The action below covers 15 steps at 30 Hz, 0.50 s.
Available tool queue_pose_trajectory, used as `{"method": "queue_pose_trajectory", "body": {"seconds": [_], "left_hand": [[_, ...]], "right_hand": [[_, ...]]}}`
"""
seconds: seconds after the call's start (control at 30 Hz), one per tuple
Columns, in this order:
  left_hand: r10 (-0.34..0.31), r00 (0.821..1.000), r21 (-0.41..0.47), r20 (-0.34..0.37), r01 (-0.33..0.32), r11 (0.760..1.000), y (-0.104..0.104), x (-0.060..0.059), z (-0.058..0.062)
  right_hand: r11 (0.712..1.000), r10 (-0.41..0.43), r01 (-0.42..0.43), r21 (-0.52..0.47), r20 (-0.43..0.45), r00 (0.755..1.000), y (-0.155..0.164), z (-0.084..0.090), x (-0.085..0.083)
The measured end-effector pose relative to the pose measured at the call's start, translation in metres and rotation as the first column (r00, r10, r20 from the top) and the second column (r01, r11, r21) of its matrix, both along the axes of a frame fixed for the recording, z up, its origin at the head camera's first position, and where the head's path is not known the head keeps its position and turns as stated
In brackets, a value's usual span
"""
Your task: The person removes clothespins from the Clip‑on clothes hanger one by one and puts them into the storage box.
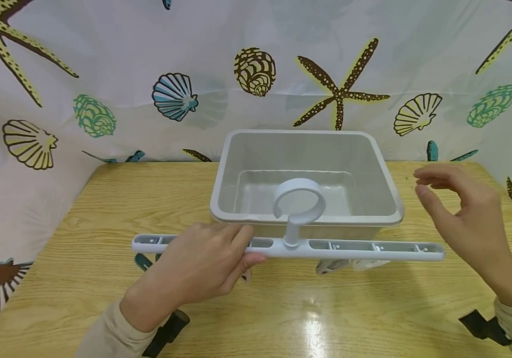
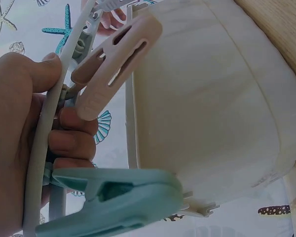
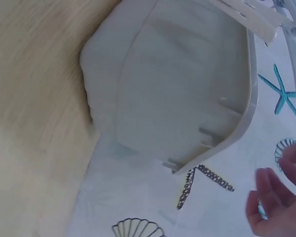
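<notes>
Clip hanger (image 1: 327,247) – left hand's (image 1: 202,268) grip

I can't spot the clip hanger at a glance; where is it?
The pale grey plastic clip hanger lies centre in the head view, gripped by the left hand, just before the grey plastic tub.

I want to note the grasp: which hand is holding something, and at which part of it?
The left hand grips the clip hanger by the left half of its bar. The right hand holds nothing.
</notes>
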<state>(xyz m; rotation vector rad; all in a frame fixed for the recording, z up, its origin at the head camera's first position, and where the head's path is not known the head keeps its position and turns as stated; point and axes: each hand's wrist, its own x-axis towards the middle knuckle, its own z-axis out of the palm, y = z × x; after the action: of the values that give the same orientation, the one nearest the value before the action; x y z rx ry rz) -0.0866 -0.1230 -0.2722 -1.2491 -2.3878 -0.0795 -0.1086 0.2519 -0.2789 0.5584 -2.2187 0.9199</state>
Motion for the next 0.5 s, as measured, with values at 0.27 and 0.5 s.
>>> {"method": "queue_pose_trajectory", "body": {"seconds": [0.27, 0.5], "left_hand": [[-0.02, 0.999, 0.027, -0.044, 0.021, 0.999, 0.003, -0.001, 0.001], [-0.017, 0.999, 0.032, -0.046, 0.019, 0.999, 0.003, -0.001, 0.001]], "right_hand": [[0.826, 0.184, -0.142, -0.545, 0.023, 0.983, 0.019, -0.042, 0.022], [0.776, 0.338, -0.064, -0.627, 0.329, 0.882, 0.008, -0.076, 0.049]]}}
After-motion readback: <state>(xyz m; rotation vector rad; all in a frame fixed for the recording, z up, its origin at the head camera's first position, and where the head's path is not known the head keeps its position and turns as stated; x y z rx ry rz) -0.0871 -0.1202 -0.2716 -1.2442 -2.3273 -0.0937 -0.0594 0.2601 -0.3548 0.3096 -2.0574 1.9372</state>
